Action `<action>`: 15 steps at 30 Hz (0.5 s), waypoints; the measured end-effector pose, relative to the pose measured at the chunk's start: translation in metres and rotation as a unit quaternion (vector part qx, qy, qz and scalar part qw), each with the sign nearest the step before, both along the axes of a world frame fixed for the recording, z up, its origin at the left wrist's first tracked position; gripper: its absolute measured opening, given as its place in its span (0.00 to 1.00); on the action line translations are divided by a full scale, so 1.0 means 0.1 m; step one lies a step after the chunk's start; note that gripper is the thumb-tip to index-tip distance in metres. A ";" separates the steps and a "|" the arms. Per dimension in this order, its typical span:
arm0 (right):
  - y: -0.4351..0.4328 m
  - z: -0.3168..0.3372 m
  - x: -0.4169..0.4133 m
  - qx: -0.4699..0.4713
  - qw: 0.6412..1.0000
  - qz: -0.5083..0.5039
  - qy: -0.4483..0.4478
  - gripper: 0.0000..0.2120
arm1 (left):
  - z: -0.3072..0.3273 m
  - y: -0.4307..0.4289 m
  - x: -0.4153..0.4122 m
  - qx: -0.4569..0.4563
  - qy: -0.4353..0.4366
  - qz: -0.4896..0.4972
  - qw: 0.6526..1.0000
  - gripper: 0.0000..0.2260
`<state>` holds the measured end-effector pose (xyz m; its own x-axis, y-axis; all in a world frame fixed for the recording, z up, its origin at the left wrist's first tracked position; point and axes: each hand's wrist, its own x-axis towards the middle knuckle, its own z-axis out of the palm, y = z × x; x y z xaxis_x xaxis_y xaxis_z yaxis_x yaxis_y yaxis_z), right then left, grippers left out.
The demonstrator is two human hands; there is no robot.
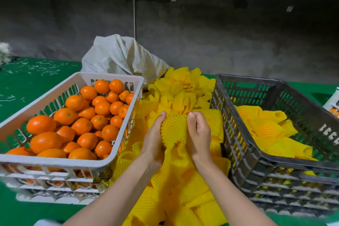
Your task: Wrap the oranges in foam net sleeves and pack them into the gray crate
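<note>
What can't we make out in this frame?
Head view only:
Fruit inside the held foam net sleeve: covered by the net and by the left hand and right hand.
Gray crate: right side cut off by the frame edge; wrapped oranges overlap, count unclear.
White crate: top oranges hide any lower layers.
Sack: contents hidden by its cloth.

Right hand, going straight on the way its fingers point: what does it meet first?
Likely the heap of loose foam net sleeves just ahead. The right hand, gripping the sleeved orange, points away from the person; the gray crate lies off to its right. Depth is unclear.
</note>
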<state>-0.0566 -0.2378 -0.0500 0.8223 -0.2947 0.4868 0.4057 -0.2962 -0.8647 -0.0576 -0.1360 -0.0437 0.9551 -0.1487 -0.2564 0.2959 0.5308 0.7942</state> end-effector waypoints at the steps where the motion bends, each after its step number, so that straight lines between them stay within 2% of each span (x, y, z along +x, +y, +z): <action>1: -0.01 0.00 0.02 0.008 1.000 0.013 0.010 0.16 | -0.01 0.01 0.01 -0.016 -0.005 -0.009 1.000 0.15; 4: -0.03 -0.02 0.04 0.111 0.987 0.100 0.059 0.17 | 0.01 0.04 0.01 -0.062 -0.012 -0.030 0.998 0.15; 8: 0.02 -0.05 -0.01 0.222 0.946 0.157 0.174 0.23 | 0.00 0.04 0.03 -0.048 0.008 0.009 0.999 0.17; 10: -0.02 -0.05 0.00 0.254 0.914 0.163 0.271 0.21 | -0.01 0.06 0.05 -0.026 0.035 0.036 0.998 0.16; 12: -0.09 -0.06 0.00 0.282 0.885 0.183 0.322 0.25 | -0.02 0.08 0.09 0.023 0.049 0.072 0.996 0.15; 13: -0.09 -0.07 0.01 0.287 0.880 0.196 0.324 0.26 | -0.02 0.07 0.11 0.053 0.042 0.092 0.994 0.12; 15: -0.01 -0.11 0.00 0.254 0.904 0.179 0.295 0.24 | -0.03 0.03 0.14 0.120 0.000 0.128 0.984 0.14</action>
